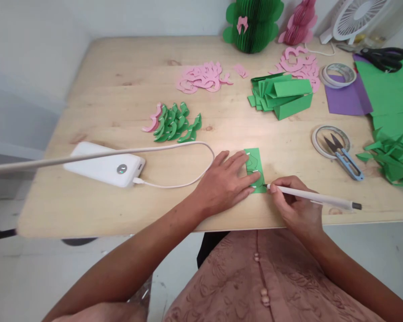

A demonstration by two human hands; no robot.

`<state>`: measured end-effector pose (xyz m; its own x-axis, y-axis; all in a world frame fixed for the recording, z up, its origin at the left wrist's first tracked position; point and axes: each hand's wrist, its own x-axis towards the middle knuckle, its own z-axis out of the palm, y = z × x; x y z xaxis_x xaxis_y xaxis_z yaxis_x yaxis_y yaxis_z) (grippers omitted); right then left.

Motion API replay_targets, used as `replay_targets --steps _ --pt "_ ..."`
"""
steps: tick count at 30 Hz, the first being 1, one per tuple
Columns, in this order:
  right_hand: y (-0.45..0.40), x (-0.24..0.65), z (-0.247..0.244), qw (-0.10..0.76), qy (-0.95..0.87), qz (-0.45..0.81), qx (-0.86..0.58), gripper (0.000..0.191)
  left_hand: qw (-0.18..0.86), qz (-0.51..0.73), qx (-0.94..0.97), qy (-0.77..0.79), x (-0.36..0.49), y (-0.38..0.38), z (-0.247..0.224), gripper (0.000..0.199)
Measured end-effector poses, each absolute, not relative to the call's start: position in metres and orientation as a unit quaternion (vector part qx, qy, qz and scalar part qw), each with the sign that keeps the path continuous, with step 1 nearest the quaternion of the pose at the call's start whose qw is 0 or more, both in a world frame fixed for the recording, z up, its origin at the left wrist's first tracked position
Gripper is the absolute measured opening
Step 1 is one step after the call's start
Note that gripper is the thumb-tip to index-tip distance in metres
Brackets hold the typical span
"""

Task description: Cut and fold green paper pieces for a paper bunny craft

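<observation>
Near the table's front edge lies a small green paper strip (254, 156) with curved outlines drawn on it. My left hand (223, 183) lies flat with spread fingers, their tips pressing on the strip's left part. In my right hand (297, 203) is a white pen (315, 196), pinched between thumb and fingers, its dark tip at the strip's lower right edge. Cut green curved pieces (174, 123) with a few pink ones (152, 120) sit beyond my left hand. Folded green papers (285, 94) stand farther back to the right.
A white power bank (102, 165) with a cable is at the left. Pink cutouts (201, 77) lie behind. Blue snips (347, 161) rest on a tape roll (317, 145) at the right, near green scraps (396, 156). Black scissors (386, 58) and a fan (356, 18) are back right.
</observation>
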<state>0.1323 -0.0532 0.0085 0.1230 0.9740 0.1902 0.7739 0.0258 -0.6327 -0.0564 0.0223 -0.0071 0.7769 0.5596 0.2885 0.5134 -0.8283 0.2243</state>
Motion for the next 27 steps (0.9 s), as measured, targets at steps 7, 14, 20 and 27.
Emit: replay_targets --steps 7,14,20,27 --pt "-0.0529 0.1316 0.0097 0.319 -0.652 0.162 -0.669 0.011 0.065 0.174 0.941 0.284 -0.0563 0.0222 -0.0072 0.028" --pt "-0.0524 0.1322 0.0094 0.321 -0.654 0.164 -0.665 0.012 0.063 0.182 0.94 0.282 -0.0562 0.0226 -0.0088 0.029" --pt "-0.0529 0.133 0.0067 0.317 -0.649 0.154 -0.674 0.013 0.063 0.178 0.94 0.284 -0.0563 0.0223 -0.0086 0.029" --pt "-0.0528 0.1333 0.0084 0.317 -0.658 0.167 -0.662 0.014 0.066 0.176 0.94 0.285 -0.0565 0.0223 -0.0086 0.029"
